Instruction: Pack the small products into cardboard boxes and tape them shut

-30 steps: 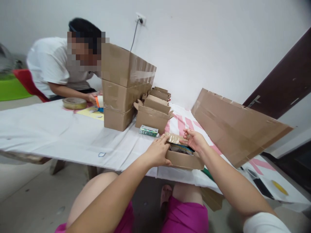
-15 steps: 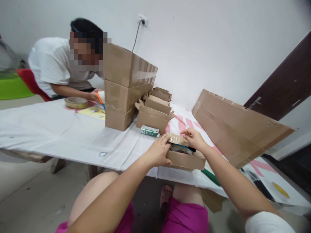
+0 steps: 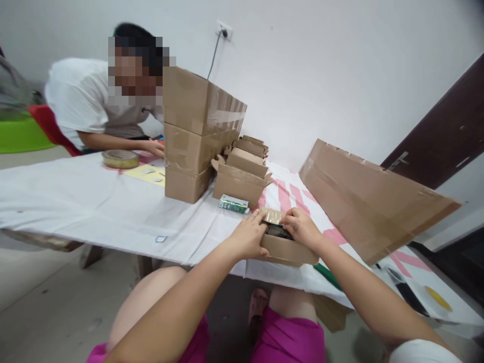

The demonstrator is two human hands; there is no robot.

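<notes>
In the head view an open cardboard box sits at the near edge of the cloth-covered table. My left hand grips its left end, with the thumb at the near side and fingers at the far side. My right hand reaches into the box from the right, its fingers curled together over the contents; what they pinch, if anything, is hidden. Dark and bluish packed items show between the hands below a taped flap. A small green-and-silver carton lies just beyond my left hand.
Taped cardboard boxes are stacked on the table, with opened boxes beside them. A large cardboard sheet leans at the right. A tape roll lies at the left, near a seated co-worker.
My right hand has lowered from above the box into its opening, and its fingers have drawn together. My left hand stays on the box. The co-worker's hand has shifted behind the stack.
</notes>
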